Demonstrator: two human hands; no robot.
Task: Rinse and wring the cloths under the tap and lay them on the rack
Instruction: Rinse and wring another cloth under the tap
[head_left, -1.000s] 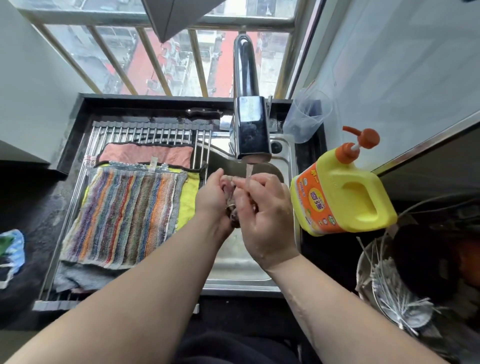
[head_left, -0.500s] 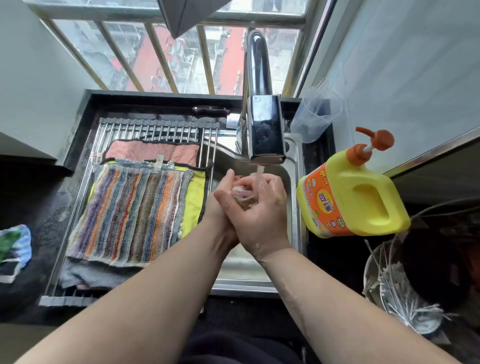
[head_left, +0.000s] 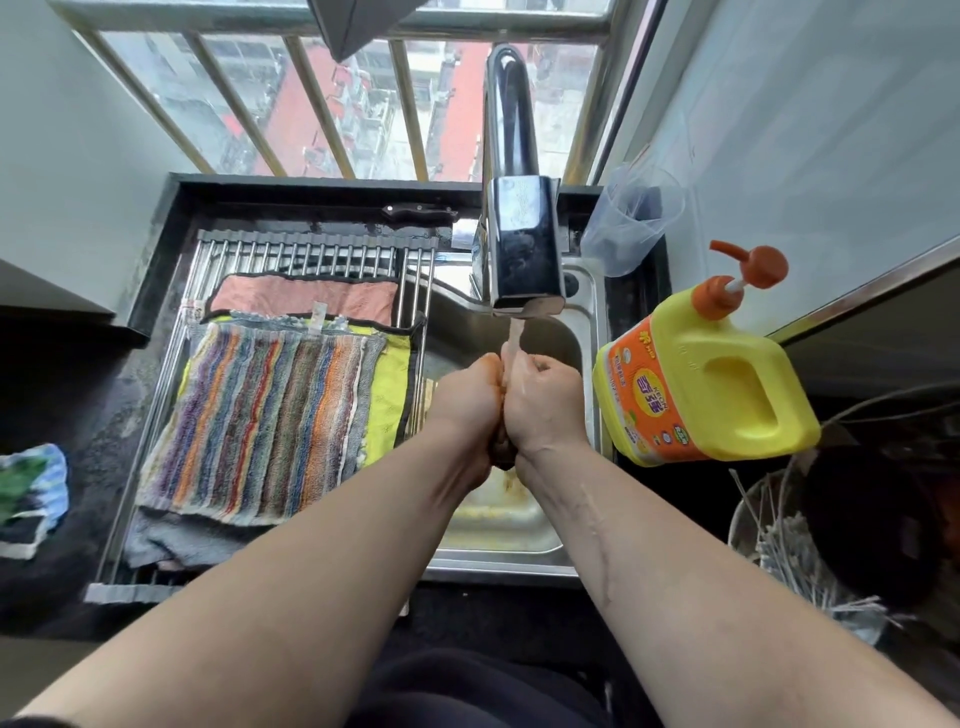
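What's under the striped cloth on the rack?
A yellow cloth shows past the striped cloth on the right, a grey cloth at its near edge; the rest beneath is covered.

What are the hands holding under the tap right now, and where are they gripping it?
Both the left hand and right hand clasp a small bunched brownish cloth round its middle; only its lower end shows.

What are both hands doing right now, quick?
Left hand: curled round a small wadded cloth, mostly hidden.
Right hand: curled round the same cloth, under water running from the tap.
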